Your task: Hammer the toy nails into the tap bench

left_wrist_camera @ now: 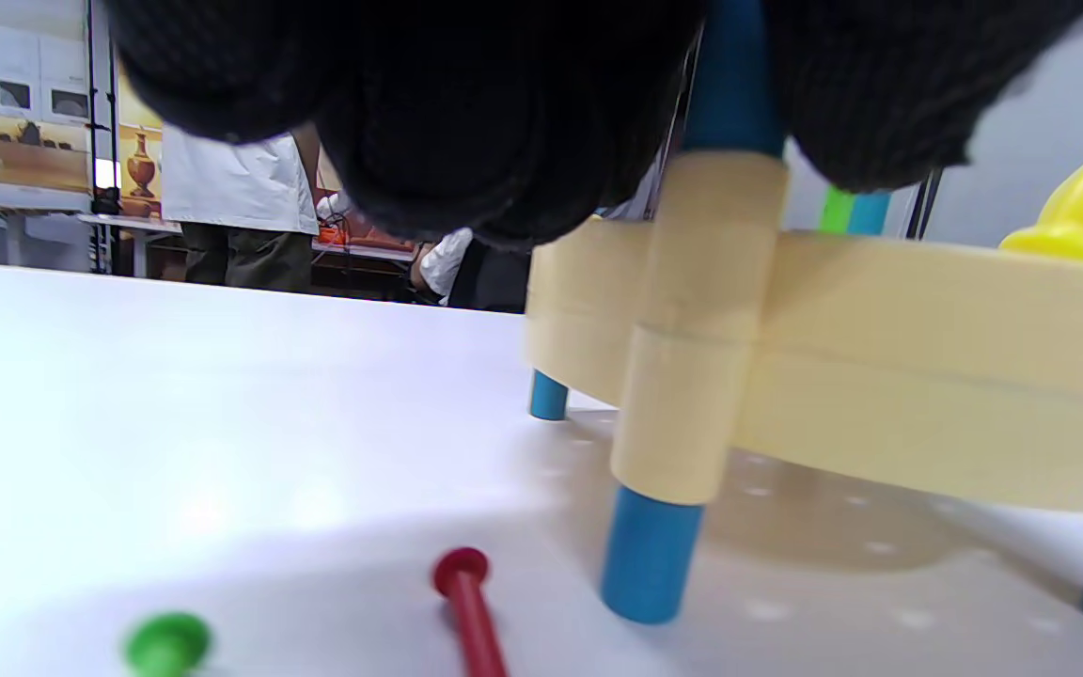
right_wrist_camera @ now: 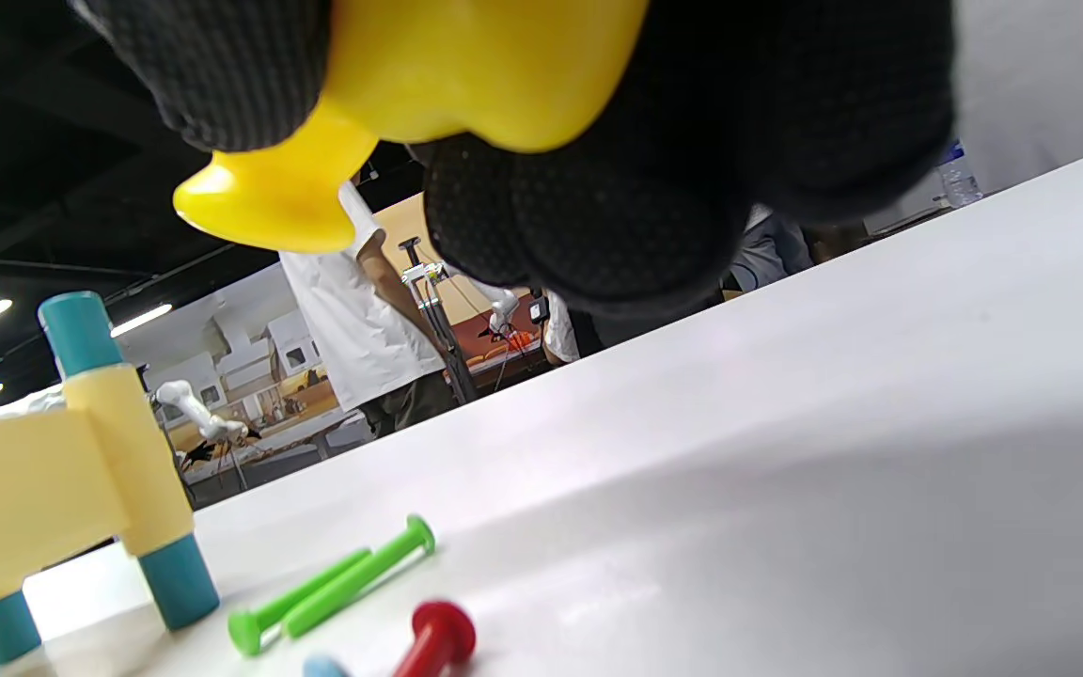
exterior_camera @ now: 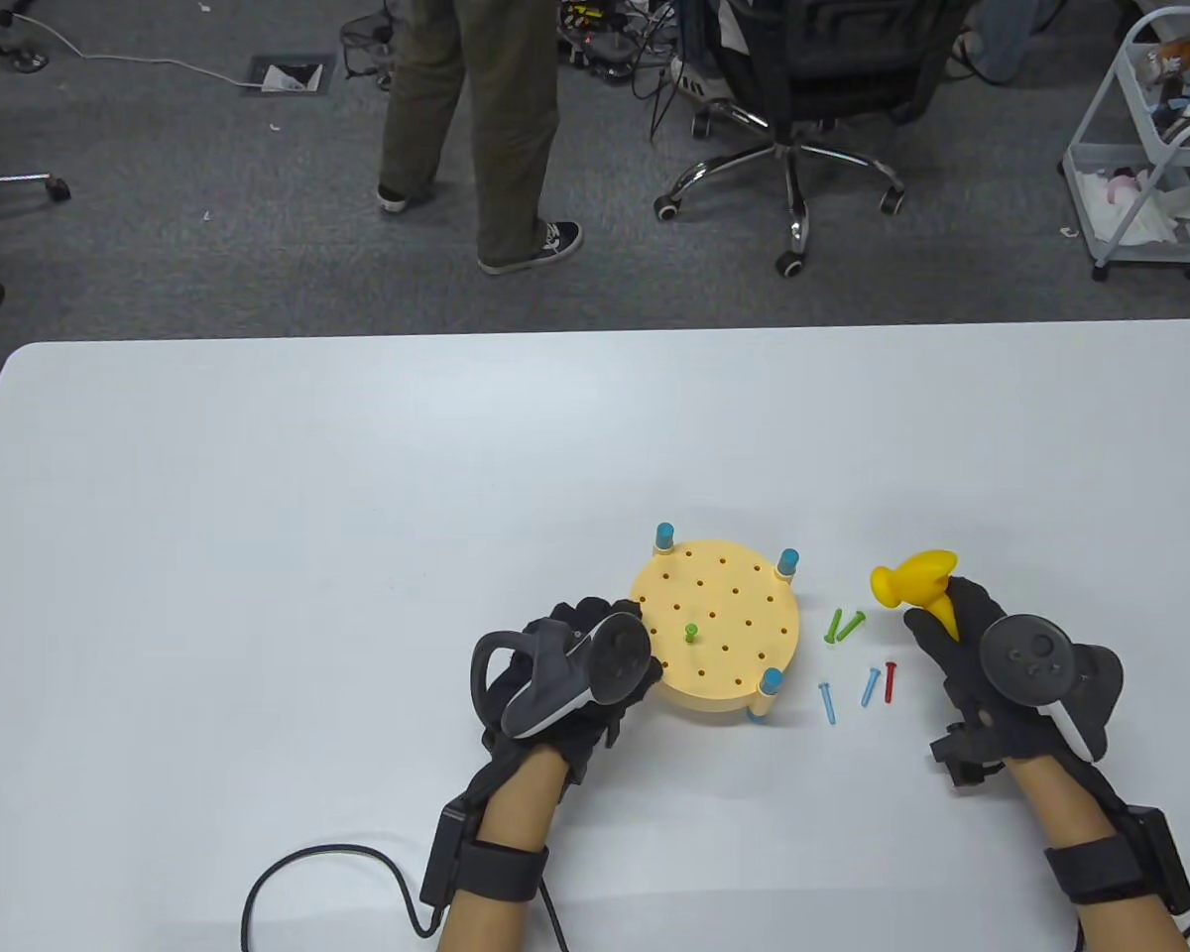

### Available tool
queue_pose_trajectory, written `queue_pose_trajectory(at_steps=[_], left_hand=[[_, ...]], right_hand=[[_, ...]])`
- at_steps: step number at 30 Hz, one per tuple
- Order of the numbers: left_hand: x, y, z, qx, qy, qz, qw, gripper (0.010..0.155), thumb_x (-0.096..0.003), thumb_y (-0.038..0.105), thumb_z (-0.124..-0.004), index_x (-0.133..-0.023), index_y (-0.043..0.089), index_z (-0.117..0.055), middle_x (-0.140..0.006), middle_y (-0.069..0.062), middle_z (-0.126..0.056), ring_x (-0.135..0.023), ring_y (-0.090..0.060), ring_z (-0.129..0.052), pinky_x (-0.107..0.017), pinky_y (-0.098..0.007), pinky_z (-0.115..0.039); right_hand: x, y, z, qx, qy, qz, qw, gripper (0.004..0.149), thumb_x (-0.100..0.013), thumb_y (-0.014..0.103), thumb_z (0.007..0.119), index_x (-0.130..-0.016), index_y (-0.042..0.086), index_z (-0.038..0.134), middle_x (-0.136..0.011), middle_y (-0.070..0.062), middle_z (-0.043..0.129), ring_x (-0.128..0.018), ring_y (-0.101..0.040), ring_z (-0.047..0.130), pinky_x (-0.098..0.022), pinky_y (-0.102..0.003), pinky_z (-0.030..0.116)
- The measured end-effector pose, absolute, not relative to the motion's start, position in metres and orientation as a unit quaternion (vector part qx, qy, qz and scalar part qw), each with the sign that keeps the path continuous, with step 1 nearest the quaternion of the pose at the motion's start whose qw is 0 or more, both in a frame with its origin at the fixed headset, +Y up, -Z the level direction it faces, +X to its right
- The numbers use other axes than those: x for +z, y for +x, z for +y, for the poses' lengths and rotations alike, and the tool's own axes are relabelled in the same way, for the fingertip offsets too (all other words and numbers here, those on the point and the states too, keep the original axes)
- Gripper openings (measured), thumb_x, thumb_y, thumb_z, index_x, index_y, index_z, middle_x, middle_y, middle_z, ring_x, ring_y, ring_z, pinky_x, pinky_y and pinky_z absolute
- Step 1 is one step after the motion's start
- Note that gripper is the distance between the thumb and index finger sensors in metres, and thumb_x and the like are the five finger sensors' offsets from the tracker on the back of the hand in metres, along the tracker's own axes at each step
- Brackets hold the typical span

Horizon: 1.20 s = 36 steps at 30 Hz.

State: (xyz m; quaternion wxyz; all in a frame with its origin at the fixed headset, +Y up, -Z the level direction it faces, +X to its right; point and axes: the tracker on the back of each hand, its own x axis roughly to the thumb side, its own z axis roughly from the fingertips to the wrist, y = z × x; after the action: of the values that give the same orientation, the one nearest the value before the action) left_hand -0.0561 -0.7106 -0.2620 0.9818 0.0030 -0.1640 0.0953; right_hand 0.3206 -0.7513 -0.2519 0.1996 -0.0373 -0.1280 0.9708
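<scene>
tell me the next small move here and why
Probably swing the hammer over and tap the green nail down. That nail stands upright in the bench with its head still proud, the right hand already grips the hammer off to the side, and the left hand rests against the bench edge.

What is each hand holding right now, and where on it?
The right hand grips the yellow toy hammer by its handle, head up. The left hand rests at the tap bench edge; a grip cannot be told.
</scene>
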Motion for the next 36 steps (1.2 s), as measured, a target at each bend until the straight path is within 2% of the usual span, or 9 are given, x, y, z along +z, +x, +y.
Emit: queue_pose_trajectory(at_steps=[9, 14, 20, 24, 27, 29, 33, 35, 36], left_hand=[[-0.259, -0.060, -0.729, 0.165, 0.049, -0.166, 0.971, 0.054, -0.0356, 0.046, -0.082, -0.085, 0.025, -0.076, -0.066, -0.008, -0.094, -0.044, -0.021, -0.093, -0.035, -0.039, -0.079], [-0.260, -0.061, -0.731, 0.169, 0.045, -0.171, 0.970, 0.053, -0.0359, 0.045, -0.082, -0.085, 0.025, -0.077, -0.066, -0.009, -0.094, -0.044, -0.022, -0.093, -0.035, -0.039, -0.080], [-0.260, -0.060, -0.732, 0.168, 0.048, -0.171, 0.970, 0.053, -0.0359, 0.045, -0.082, -0.085, 0.025, -0.077, -0.066, -0.009, -0.095, -0.043, -0.022, -0.094, -0.034, -0.039, -0.080], [-0.260, -0.060, -0.733, 0.170, 0.046, -0.171, 0.970, 0.053, -0.0360, 0.045, -0.082, -0.085, 0.025, -0.077, -0.066, -0.009, -0.095, -0.043, -0.022, -0.094, -0.034, -0.039, -0.080], [-0.260, -0.060, -0.734, 0.168, 0.046, -0.171, 0.970, 0.053, -0.0360, 0.045, -0.082, -0.085, 0.025, -0.077, -0.066, -0.009, -0.095, -0.043, -0.022, -0.094, -0.034, -0.039, -0.080], [-0.261, -0.060, -0.734, 0.170, 0.044, -0.171, 0.969, 0.053, -0.0359, 0.045, -0.082, -0.085, 0.025, -0.077, -0.066, -0.009, -0.095, -0.043, -0.022, -0.094, -0.034, -0.039, -0.080], [-0.261, -0.060, -0.734, 0.169, 0.043, -0.171, 0.970, 0.053, -0.0359, 0.045, -0.082, -0.085, 0.025, -0.077, -0.066, -0.009, -0.095, -0.043, -0.022, -0.094, -0.034, -0.039, -0.080], [-0.261, -0.060, -0.734, 0.168, 0.044, -0.171, 0.970, 0.053, -0.0360, 0.045, -0.082, -0.085, 0.025, -0.076, -0.066, -0.009, -0.095, -0.043, -0.022, -0.094, -0.034, -0.039, -0.080], [-0.261, -0.060, -0.735, 0.169, 0.043, -0.171, 0.970, 0.053, -0.0360, 0.045, -0.082, -0.085, 0.025, -0.076, -0.066, -0.009, -0.095, -0.043, -0.023, -0.094, -0.034, -0.039, -0.080]], right_hand=[[-0.246, 0.294, -0.741, 0.971, 0.051, -0.128, 0.195, 0.060, -0.043, 0.054, 0.066, -0.090, 0.017, 0.067, -0.069, -0.004, 0.092, -0.046, -0.021, 0.099, -0.043, -0.041, 0.083], [-0.229, 0.240, -0.697, 0.970, 0.148, -0.152, 0.121, 0.062, -0.046, 0.050, 0.063, -0.095, 0.014, 0.062, -0.074, -0.007, 0.089, -0.050, -0.023, 0.097, -0.045, -0.042, 0.081], [-0.245, 0.172, -0.677, 0.967, 0.216, -0.137, 0.023, 0.062, -0.044, 0.051, 0.066, -0.095, 0.016, 0.065, -0.073, -0.005, 0.091, -0.048, -0.022, 0.098, -0.044, -0.040, 0.082], [-0.255, 0.154, -0.683, 0.956, 0.241, -0.158, 0.047, 0.062, -0.043, 0.050, 0.067, -0.095, 0.017, 0.066, -0.072, -0.005, 0.091, -0.047, -0.023, 0.098, -0.041, -0.039, 0.082], [-0.264, 0.150, -0.698, 0.963, 0.257, -0.068, -0.052, 0.063, -0.042, 0.052, 0.065, -0.096, 0.020, 0.064, -0.072, 0.000, 0.091, -0.047, -0.019, 0.099, -0.040, -0.035, 0.084], [-0.265, 0.151, -0.694, 0.959, 0.270, -0.087, -0.005, 0.063, -0.042, 0.048, 0.071, -0.095, 0.016, 0.069, -0.070, -0.007, 0.093, -0.044, -0.026, 0.098, -0.038, -0.040, 0.082], [-0.259, 0.156, -0.686, 0.952, 0.247, -0.178, 0.027, 0.063, -0.043, 0.050, 0.067, -0.096, 0.017, 0.066, -0.070, -0.004, 0.092, -0.045, -0.023, 0.098, -0.038, -0.037, 0.082], [-0.261, 0.149, -0.697, 0.951, 0.280, -0.134, 0.001, 0.063, -0.041, 0.047, 0.073, -0.094, 0.014, 0.074, -0.066, -0.009, 0.096, -0.040, -0.028, 0.098, -0.033, -0.040, 0.082], [-0.261, 0.148, -0.700, 0.961, 0.248, -0.077, -0.097, 0.064, -0.042, 0.052, 0.064, -0.096, 0.018, 0.063, -0.070, 0.001, 0.092, -0.044, -0.018, 0.099, -0.035, -0.032, 0.085]])
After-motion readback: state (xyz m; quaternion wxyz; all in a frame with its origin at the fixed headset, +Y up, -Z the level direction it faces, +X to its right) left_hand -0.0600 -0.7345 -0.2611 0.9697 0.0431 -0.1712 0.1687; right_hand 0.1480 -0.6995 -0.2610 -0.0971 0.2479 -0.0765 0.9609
